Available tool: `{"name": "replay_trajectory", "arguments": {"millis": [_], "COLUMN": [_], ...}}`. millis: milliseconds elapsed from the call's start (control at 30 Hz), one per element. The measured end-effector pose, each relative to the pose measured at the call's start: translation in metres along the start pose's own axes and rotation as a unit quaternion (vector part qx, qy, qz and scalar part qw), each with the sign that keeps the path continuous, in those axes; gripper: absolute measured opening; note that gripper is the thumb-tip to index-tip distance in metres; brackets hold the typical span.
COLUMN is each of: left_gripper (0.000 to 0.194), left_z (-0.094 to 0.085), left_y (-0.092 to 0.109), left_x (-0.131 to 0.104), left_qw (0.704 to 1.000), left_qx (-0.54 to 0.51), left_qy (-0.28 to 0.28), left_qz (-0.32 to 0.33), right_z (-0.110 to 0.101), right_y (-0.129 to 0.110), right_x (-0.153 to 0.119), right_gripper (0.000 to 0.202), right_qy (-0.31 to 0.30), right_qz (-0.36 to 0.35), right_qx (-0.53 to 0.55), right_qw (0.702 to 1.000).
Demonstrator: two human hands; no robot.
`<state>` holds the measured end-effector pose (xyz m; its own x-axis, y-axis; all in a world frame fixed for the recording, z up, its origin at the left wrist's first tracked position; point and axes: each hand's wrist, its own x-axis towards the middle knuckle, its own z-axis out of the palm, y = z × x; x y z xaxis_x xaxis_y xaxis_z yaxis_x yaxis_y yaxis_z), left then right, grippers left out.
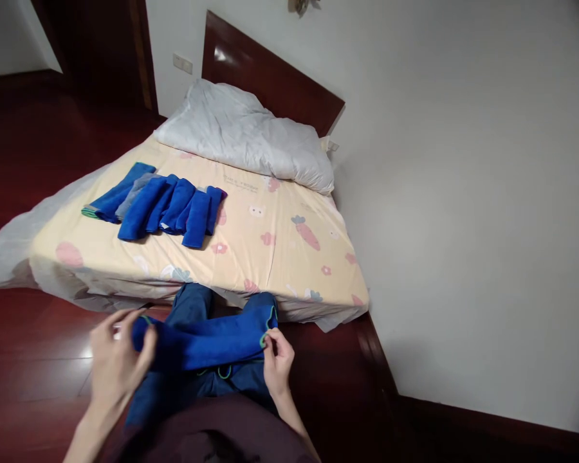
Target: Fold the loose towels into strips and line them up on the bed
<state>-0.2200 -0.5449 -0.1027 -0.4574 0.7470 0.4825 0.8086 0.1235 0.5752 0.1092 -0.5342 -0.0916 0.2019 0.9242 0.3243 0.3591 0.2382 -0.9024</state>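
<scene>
Across my lap lies a blue towel [207, 344] with green edging, stretched sideways between both hands. My left hand [118, 354] grips its left end, thumb and fingers curled round the cloth. At the right end, my right hand [276, 360] pinches the green-edged corner between thumb and fingers. A small loop of green edging hangs below the towel's middle. On the bed beyond my knees, several rolled or folded blue towels [142, 209] lie side by side in a row, with a grey towel [134, 196] among them near the left.
The bed [289, 257] has a cream sheet with carrot and flower prints. A bunched white quilt [251, 132] lies against the dark wooden headboard [270, 71]. A white wall [463, 193] stands on the right; dark red wooden floor [33, 347] surrounds the bed's left and front.
</scene>
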Motion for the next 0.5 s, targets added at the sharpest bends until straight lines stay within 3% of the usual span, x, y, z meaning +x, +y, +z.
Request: {"name": "replay_trajectory", "arguments": {"millis": [33,100,167,233,333,500], "left_gripper": [0.033,0.038,0.046,0.051,0.05,0.051], "left_z": [-0.001,-0.005,-0.008,-0.01,-0.01,-0.013], "left_y": [0.012,0.042,0.074,0.099,0.113,0.103], "left_x": [-0.008,-0.025,-0.039,-0.046,-0.043,-0.032], "left_qw": [0.998,0.969,0.911,0.862,0.839,0.843], "left_qx": [-0.026,-0.135,-0.23,-0.277,-0.284,-0.211], "left_qy": [-0.035,-0.16,-0.296,-0.374,-0.409,-0.403], "left_qz": [0.053,0.132,0.174,0.198,0.219,0.288], "right_z": [0.005,0.015,0.023,0.027,0.025,0.01], "right_y": [-0.009,-0.025,-0.036,-0.039,-0.036,-0.028], "right_x": [-0.002,-0.007,-0.014,-0.018,-0.021,-0.019], "right_gripper": [0.029,0.028,0.024,0.024,0.029,0.022], "right_qy": [-0.028,-0.097,-0.153,-0.18,-0.189,-0.221], "right_qz": [-0.012,-0.047,-0.084,-0.101,-0.087,-0.041], "right_qx": [0.001,-0.008,-0.025,-0.037,-0.041,-0.008], "right_qw": [1.0,0.994,0.984,0.978,0.977,0.974]}}
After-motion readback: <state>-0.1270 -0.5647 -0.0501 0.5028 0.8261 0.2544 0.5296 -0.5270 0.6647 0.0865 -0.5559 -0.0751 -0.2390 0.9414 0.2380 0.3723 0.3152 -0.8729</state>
